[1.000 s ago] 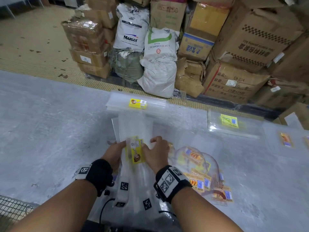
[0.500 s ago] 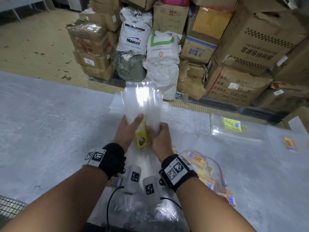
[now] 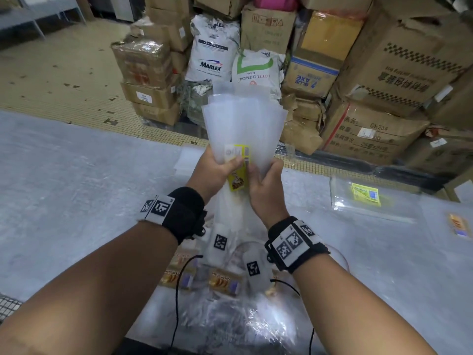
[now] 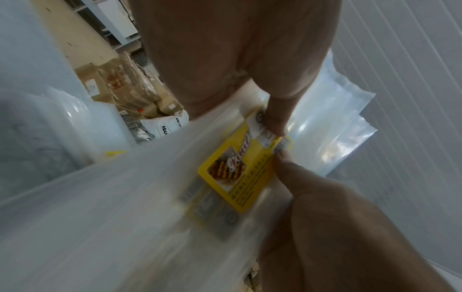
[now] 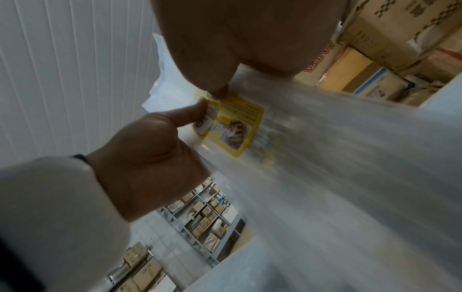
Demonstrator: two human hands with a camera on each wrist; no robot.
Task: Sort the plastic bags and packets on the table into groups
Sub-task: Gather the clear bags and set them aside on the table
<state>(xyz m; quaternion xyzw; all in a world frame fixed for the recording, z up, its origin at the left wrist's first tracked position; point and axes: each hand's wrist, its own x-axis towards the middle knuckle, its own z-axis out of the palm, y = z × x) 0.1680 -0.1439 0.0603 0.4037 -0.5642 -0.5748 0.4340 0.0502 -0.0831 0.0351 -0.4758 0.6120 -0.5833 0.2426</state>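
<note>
Both hands hold one bundle of clear plastic bags (image 3: 243, 119) upright above the table, its top fanned out. A yellow label (image 3: 239, 176) sits on the bundle between the hands. My left hand (image 3: 217, 169) grips the bundle's left side with the thumb on the label, and my right hand (image 3: 266, 184) grips the right side. In the left wrist view my left thumb (image 4: 275, 118) presses the yellow label (image 4: 237, 170). In the right wrist view the right thumb (image 5: 217, 87) pinches the label (image 5: 237, 126) beside the left hand (image 5: 140, 154).
A heap of clear packets with orange labels (image 3: 222, 280) lies under my wrists. A flat packet with a yellow-green label (image 3: 366, 197) lies to the right, and another packet (image 3: 458, 224) at the far right. Cardboard boxes (image 3: 378, 73) and white sacks (image 3: 212, 55) stand beyond the grey table (image 3: 76, 188).
The bundle lay flat on the table under both hands. Both hands have lifted it upright and away from me, and its top has fanned out.
</note>
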